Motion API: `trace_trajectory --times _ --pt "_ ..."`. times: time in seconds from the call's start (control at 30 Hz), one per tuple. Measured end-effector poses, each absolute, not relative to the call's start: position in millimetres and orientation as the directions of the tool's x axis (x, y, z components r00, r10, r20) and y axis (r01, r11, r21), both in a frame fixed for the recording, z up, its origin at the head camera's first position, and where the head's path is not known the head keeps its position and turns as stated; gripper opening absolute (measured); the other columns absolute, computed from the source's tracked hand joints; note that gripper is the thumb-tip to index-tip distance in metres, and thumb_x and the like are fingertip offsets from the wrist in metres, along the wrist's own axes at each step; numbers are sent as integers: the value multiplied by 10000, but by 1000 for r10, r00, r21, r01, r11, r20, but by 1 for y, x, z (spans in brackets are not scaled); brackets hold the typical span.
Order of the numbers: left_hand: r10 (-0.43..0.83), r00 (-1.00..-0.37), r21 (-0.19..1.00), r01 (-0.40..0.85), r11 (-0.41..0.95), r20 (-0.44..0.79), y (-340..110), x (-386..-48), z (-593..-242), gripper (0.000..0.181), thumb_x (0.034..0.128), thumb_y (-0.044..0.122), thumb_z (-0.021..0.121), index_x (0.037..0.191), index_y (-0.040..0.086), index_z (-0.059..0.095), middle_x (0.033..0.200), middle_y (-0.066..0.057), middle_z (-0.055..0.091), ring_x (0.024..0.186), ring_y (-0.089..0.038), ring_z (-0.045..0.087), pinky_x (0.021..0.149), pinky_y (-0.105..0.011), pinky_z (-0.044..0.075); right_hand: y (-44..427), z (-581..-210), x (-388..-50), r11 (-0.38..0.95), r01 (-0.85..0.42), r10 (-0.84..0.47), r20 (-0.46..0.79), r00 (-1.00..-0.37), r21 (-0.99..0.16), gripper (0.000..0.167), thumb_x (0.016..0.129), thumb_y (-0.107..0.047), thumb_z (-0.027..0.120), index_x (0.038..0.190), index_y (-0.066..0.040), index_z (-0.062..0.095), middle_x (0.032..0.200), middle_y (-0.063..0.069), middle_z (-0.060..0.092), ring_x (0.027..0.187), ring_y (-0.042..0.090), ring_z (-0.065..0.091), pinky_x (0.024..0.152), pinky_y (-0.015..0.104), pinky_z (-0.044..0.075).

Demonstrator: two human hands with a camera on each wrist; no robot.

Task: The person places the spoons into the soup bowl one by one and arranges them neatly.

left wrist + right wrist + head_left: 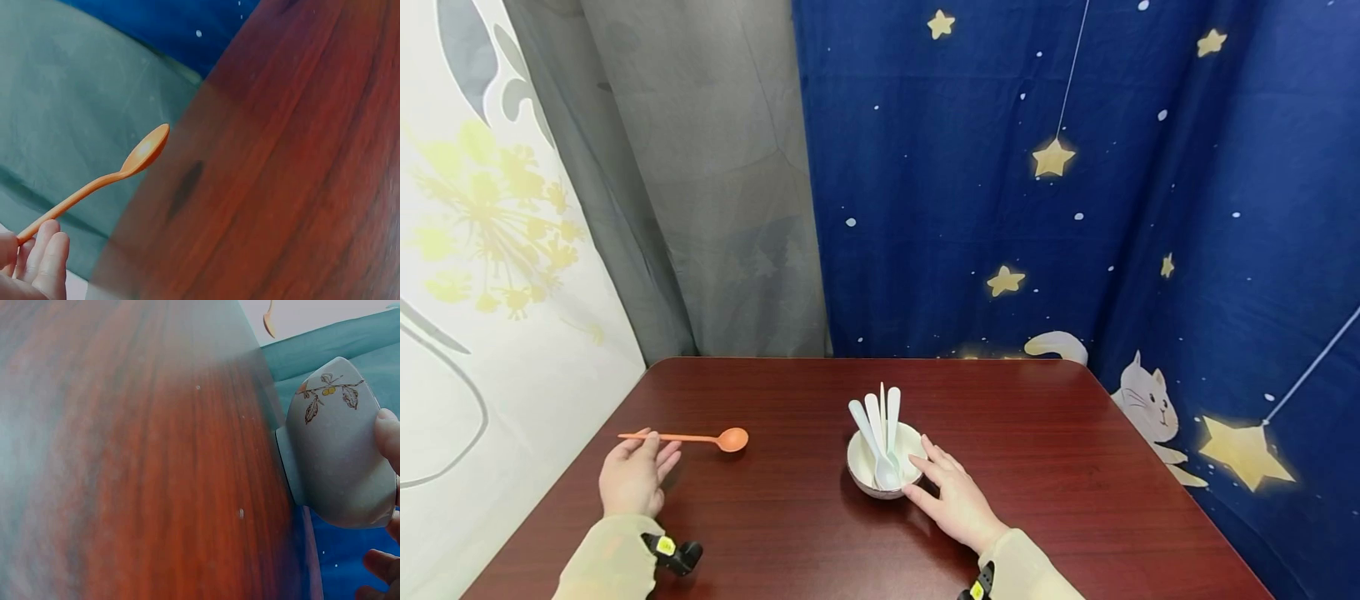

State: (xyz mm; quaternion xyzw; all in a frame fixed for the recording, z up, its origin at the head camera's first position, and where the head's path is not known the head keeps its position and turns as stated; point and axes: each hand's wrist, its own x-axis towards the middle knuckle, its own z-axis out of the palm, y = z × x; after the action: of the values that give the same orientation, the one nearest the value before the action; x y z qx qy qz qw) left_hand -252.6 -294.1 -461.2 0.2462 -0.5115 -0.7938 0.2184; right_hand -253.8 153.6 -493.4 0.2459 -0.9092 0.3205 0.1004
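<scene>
My left hand [634, 477] pinches the handle end of an orange spoon [732, 439]. In the left wrist view the spoon [145, 150] is above the tabletop, its shadow lying apart from it. My right hand [955, 500] is at the right side of a white bowl [852, 460], thumb on the outer wall and a finger over the rim. The right wrist view shows leaves and yellow fruit painted on the bowl [337, 444], with the thumb [389, 434] against it. Several pale spoons [871, 417] stand in the bowl, handles up, leaning to the far side.
The dark red wood table [775, 533] ends at a far edge before a grey curtain [722, 208] and a blue star-patterned curtain [940, 208]. A white patterned curtain [512, 350] borders its left side. Each wrist carries a small black camera [681, 558].
</scene>
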Motion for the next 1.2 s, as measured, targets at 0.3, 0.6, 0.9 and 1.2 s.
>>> trace_trajectory --times 0.3,0.6,0.9,1.2 --pt "-488 -862 916 77 -394 -138 -272 -262 -443 220 974 175 556 1164 113 465 1087 -10 511 801 -132 706 768 -287 553 154 -494 -254 671 -514 -381 345 -858 -534 541 914 -490 594 1303 -114 610 1515 125 352 1360 373 350 1057 544 334" --pt "-389 -913 928 33 -370 -123 -246 -267 -427 221 985 188 540 1177 120 456 1067 8 521 851 -117 696 827 -298 537 153 -494 -254 673 -512 -382 343 -858 -534 544 915 -497 589 1302 -115 611 1516 112 355 1363 370 348 1056 545 334" --pt "-302 -948 937 9 -348 -103 -227 -269 -415 234 996 194 525 1197 99 451 1141 -19 488 880 -108 692 868 -321 516 153 -494 -254 670 -516 -383 348 -856 -533 547 915 -495 591 1302 -110 610 1514 123 355 1360 379 348 1056 545 334" --pt "-219 -972 948 -8 -319 -82 -201 -274 -411 270 1016 148 484 1254 32 432 1128 -30 510 867 -116 687 825 -292 542 153 -494 -254 668 -511 -380 342 -859 -541 549 915 -493 593 1303 -105 608 1515 118 353 1362 378 347 1060 544 329"
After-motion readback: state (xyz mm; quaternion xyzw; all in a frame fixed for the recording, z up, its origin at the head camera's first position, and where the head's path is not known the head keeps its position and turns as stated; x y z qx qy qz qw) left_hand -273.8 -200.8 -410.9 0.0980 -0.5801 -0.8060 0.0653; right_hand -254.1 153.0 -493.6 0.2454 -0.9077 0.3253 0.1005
